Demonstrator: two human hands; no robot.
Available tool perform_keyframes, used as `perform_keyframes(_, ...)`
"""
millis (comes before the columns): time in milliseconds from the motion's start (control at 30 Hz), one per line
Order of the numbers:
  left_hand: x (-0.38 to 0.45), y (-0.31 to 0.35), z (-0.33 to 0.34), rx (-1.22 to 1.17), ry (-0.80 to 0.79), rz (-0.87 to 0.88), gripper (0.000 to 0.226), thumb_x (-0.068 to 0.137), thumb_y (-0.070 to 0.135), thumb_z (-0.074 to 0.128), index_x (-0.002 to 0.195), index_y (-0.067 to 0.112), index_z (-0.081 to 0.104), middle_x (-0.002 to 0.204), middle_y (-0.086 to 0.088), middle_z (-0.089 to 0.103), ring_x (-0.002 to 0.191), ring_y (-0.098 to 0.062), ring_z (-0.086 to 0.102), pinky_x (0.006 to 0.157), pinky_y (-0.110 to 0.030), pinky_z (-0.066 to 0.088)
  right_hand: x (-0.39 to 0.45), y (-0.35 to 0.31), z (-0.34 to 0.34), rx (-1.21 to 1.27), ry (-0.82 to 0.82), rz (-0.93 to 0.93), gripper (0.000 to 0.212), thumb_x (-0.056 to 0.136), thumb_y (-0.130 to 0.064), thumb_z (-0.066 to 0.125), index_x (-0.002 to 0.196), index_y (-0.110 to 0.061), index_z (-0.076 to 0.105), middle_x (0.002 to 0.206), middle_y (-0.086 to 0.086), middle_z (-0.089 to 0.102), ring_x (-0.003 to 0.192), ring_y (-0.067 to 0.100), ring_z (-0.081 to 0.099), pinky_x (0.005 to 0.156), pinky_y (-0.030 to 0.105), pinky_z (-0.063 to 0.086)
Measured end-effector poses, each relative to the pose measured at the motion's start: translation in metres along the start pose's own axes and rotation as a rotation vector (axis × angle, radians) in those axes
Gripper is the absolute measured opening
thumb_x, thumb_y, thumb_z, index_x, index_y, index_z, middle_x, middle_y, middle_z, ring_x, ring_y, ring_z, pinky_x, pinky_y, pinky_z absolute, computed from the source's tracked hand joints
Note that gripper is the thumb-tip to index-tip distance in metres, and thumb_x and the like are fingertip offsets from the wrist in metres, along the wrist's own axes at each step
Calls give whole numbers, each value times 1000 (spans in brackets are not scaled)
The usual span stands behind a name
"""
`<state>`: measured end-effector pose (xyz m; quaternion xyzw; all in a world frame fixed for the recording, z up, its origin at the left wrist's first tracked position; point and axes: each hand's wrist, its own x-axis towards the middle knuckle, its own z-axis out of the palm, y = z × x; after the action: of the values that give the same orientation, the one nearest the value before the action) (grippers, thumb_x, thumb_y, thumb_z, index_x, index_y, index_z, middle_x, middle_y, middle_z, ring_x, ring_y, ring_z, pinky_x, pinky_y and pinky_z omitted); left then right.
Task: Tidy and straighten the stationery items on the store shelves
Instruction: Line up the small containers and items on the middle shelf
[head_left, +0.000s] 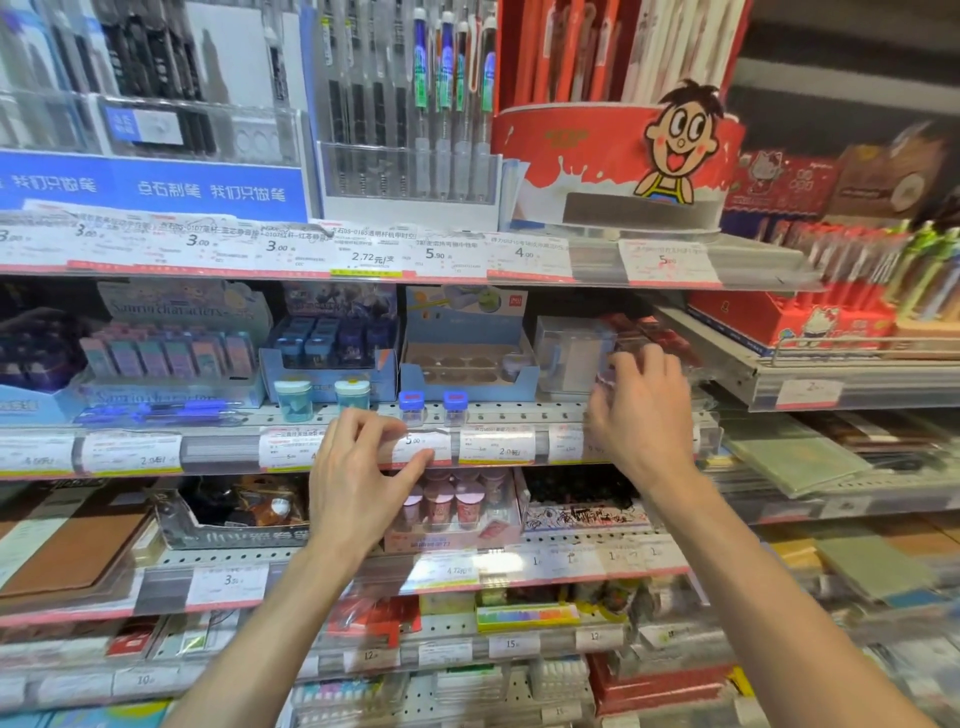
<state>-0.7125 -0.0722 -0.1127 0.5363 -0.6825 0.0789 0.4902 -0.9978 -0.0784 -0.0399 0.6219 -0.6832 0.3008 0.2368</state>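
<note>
head view looks at store shelves, with much of the frame blurred: the right edge and the lowest shelves are smeared, and most price-tag print cannot be read. the right hand, right of centre, covers part of a clear box and some reddish packs behind it; its fingers are curled and reach toward these items, but whether they grip anything i cannot tell. the left hand, just below centre, hides part of the tag strip on the middle shelf edge; its fingers are loosely bent, thumb apart from the rest, holding nothing that shows.

two small blue-capped tubes stand upright on the middle shelf, long axis vertical, caps up, side by side. they lie just above the left hand's fingertips and well left of the right hand. two pale teal-capped pots stand upright further left, above and left of the left hand. behind the tubes a blue tray shows round holes, with one pot at its right end. pink-capped pots on the shelf below are partly hidden by the left thumb.

in the upper part of the frame, pens stand vertical in racks, their tops cut off.
</note>
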Motion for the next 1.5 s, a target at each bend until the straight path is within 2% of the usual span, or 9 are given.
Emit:
perform_keyframes(133,-1,0,1,7,7,-6,34,74,37,84,96,18,66,95,8,52,90,-14,52,67,-32,48,9,7,9,-110,-87,22,32,92,-31,54,112,-10,67,110,15,67,106,34,48,83,44,41)
perform_keyframes(300,-1,1,0,7,5,-9,34,75,39,83,95,19,65,95,8,52,90,-13,51,68,-29,47,8,4,9,53,-46,-18,26,91,-25,58,113,-15,67,106,8,67,101,29,52,82,42,41)
perform_keyframes(467,-2,1,2,3,20,-26,34,74,39,83,94,19,66,95,7,54,90,-14,53,68,-29,46,-4,-24,-10,480,-27,-129,16,91,-23,63,107,-18,62,100,-5,58,92,14,52,77,25,38)
perform_keyframes(567,-2,1,2,-1,21,-22,34,74,39,83,94,18,65,95,7,53,89,-13,52,68,-27,45,-22,-47,-28,746,-145,-179,14,90,-24,67,103,-22,63,101,-11,60,89,4,57,73,11,41)
perform_keyframes(633,-3,1,2,-5,23,-21,34,74,39,83,94,19,65,95,7,52,89,-13,52,68,-27,44,-39,-57,-30,824,-268,-204,15,89,-27,69,102,-25,62,102,-13,62,89,2,60,73,10,44)
perform_keyframes(767,-2,-1,4,-3,23,-23,35,74,40,83,95,19,65,95,6,52,88,-15,55,67,-30,47,-81,-60,-6,788,-336,-281,15,90,-29,67,103,-27,61,105,-18,62,94,3,59,80,18,48)
perform_keyframes(1033,-3,-1,4,-7,27,-19,35,75,40,83,95,18,65,94,5,53,87,-15,54,66,-33,49,-133,-44,68,694,-272,-76,23,96,-19,62,118,-25,61,127,-17,58,113,-2,54,93,4,35)
perform_keyframes(1267,-3,-3,4,3,7,-17,35,77,44,80,97,20,64,96,6,53,88,-15,54,66,-34,50,-119,-45,95,669,-198,51,12,96,-22,61,107,-18,61,101,-6,64,91,11,59,77,29,48)
perform_keyframes(1500,-3,-3,3,10,-1,-10,36,76,43,80,98,19,64,95,5,53,87,-16,54,68,-35,50,-111,-40,114,471,-273,-76,18,97,-38,57,94,-21,65,88,-6,65,86,16,55,73,34,46)
